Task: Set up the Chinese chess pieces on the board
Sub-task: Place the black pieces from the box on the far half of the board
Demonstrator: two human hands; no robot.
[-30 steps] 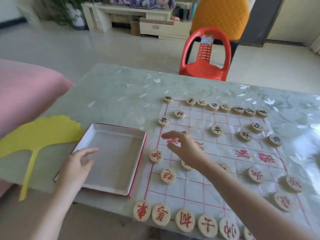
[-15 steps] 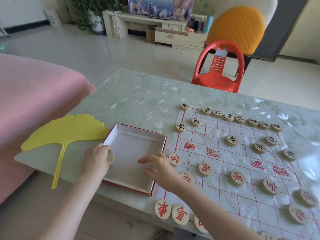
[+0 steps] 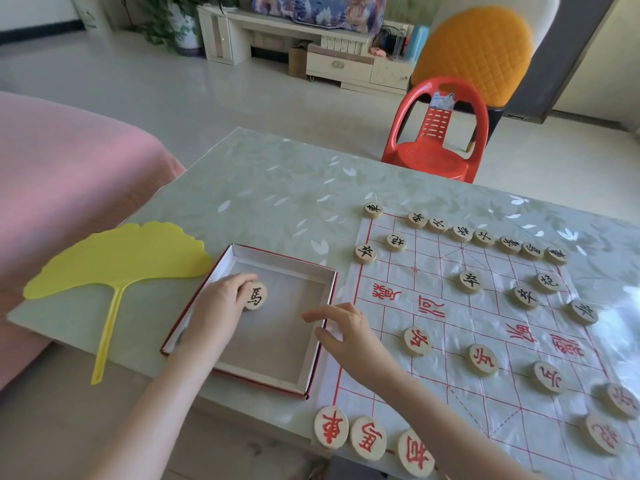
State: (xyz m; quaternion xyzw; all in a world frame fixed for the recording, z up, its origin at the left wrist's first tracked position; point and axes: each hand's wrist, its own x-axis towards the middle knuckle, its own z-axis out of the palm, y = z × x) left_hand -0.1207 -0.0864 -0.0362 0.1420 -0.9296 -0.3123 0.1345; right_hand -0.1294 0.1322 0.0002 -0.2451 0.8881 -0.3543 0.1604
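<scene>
A plastic chess board sheet [image 3: 460, 327] with red lines lies on the table. Several black-lettered wooden pieces [image 3: 462, 233] stand along its far side, and several red-lettered ones [image 3: 330, 432] along the near side. My left hand [image 3: 221, 301] is inside the shallow white box [image 3: 277, 370] and pinches a black-lettered round piece [image 3: 255, 295] by its edge. My right hand [image 3: 341, 329] hovers with relaxed, spread fingers over the box's right rim, holding nothing.
A yellow leaf-shaped fan [image 3: 114, 261] lies left of the box on the green patterned table [image 3: 270, 188]. A pink bed [image 3: 62, 188] borders the table's left. A red plastic chair [image 3: 438, 133] stands beyond the far edge.
My left hand moved from the box's left rim into the box and now shows the piece it holds. My right hand came back from the board to the box's right rim.
</scene>
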